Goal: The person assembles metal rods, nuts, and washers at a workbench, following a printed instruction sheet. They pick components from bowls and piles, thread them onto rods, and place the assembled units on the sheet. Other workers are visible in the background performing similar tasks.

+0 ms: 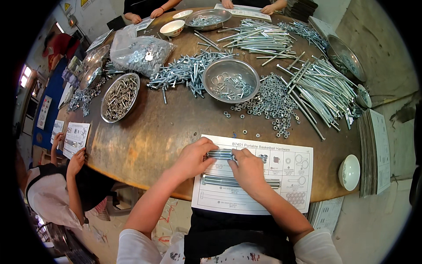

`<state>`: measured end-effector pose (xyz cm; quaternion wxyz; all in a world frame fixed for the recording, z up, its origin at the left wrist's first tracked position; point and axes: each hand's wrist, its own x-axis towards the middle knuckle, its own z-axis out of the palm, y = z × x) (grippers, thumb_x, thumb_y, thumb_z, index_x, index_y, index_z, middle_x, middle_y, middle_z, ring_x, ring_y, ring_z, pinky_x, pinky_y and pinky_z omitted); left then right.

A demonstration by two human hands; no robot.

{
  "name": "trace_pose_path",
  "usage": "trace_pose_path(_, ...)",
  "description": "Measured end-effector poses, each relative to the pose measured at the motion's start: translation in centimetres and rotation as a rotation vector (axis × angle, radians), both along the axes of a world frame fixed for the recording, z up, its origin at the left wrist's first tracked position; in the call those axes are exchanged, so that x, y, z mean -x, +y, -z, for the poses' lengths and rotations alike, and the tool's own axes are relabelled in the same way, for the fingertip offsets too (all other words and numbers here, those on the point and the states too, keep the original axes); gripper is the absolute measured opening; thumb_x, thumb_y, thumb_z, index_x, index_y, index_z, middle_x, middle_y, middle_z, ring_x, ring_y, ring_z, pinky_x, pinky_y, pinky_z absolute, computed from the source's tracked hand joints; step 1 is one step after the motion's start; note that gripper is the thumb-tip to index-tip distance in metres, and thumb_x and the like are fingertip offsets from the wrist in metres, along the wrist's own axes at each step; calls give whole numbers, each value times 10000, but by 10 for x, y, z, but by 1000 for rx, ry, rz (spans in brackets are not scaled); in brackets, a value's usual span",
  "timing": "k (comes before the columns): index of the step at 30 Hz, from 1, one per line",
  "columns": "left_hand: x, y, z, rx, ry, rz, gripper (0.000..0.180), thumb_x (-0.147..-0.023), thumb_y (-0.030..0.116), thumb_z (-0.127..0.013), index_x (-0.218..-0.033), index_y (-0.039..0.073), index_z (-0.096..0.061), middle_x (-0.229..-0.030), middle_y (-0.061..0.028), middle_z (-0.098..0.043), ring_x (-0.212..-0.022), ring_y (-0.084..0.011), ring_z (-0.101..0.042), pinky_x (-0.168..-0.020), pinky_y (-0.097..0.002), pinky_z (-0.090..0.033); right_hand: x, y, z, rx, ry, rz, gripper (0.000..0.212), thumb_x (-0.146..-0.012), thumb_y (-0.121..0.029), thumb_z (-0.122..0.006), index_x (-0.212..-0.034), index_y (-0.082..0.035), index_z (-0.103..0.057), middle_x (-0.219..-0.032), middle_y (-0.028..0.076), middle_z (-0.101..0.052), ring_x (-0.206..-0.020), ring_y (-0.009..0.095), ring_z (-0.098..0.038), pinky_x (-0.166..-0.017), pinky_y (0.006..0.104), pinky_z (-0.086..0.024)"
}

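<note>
Left hand (196, 157) and right hand (249, 169), fingers curled closed, pinched short bolts (220, 154) atop the card (220, 207); long bolts (220, 181) lay placed below, the bottom strip (237, 200) apparently unfilled!

Workshop | long bolts (327, 93) heaped | nuts (273, 100) piled | co-workers (50, 189) around shared table (145, 141)

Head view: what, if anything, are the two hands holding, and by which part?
Short silver rods: the left hand holds their left end. The right hand is at their right end; whether it grips too cannot be told.
</note>
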<state>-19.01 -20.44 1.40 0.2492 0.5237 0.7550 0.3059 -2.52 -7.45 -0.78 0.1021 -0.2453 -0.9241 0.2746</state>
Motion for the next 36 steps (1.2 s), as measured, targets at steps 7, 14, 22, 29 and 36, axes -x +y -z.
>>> trace_pose_path(7, 6, -4, 6, -79, 58, 41, 316, -799, 82, -729, -1106, 39, -666, -1021, -87, -612, -797, -223, -628, -696, -317, -521, -4, 10, -3, 24, 39, -85, 348, -813, -189, -724, -1125, -46, -667, -873, 122, -651, -747, 304, -669, -666, 411, -534)
trace_pose_path(14, 6, -1, 16, -119, -64, 7, 299, -780, 89, -742, -1070, 47, -682, -1008, -89, -635, -745, -238, -623, -669, -338, -509, 0, 8, 6, -28, 22, -76, 254, -830, -185, -694, -1042, -46, -678, -881, 122, -662, -783, 312, -667, -672, 420, -526)
trace_pose_path(22, 8, -5, 19, -125, 2, 16, 589, -705, 81, -796, -1246, 3, -575, -1185, -131, -573, -834, -202, -552, -712, -284, -477, -28, 31, -18, 163, 198, -53, 347, -848, -200, -696, -1141, -38, -607, -1052, 180, -661, -921, 326, -674, -769, 421, -540)
trace_pose_path(29, 35, -59, 64, -388, -146, -361, 271, -897, 35, -633, -1167, 8, -628, -1130, -45, -575, -837, -85, -542, -736, -203, -441, -220, 158, -63, -145, 358, 695, 98, -822, -129, -674, -902, -74, -689, -882, 125, -685, -791, 332, -668, -713, 409, -534)
trace_pose_path(36, 27, -55, 86, -394, 43, -470, 133, -952, 73, -592, -1027, -12, -661, -931, -38, -602, -816, -91, -566, -710, -223, -458, -307, 196, -35, -224, -193, 796, 172, -775, -193, -685, -897, -89, -746, -863, 148, -710, -809, 346, -674, -736, 435, -534)
